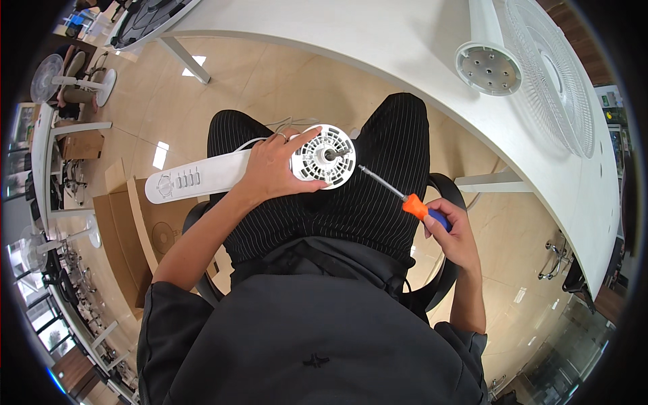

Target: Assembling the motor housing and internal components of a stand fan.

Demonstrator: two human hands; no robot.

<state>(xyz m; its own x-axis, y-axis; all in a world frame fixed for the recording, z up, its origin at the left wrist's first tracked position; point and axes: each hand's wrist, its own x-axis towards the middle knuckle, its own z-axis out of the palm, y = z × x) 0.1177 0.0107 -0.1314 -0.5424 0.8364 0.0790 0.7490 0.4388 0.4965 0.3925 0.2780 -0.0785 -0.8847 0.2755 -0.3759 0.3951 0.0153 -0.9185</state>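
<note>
Across my lap lies a white fan body [226,172], its neck with a dial and buttons pointing left and its round, slotted motor housing [335,140] facing up. My left hand [273,165] is wrapped around the housing, thumb and forefinger along its rim. From the middle of the housing a short metal shaft sticks out. To the right, my right hand [453,233] grips a screwdriver [413,205] by its orange and blue handle. The screwdriver's tip points up and left at the housing, a small gap away from it.
A white curved table [398,34] runs from the far side round to the right. On it stand a wire fan grille [553,74] and a white pole with a round, holed end [489,67]. An open cardboard box [121,229] is on the floor at left.
</note>
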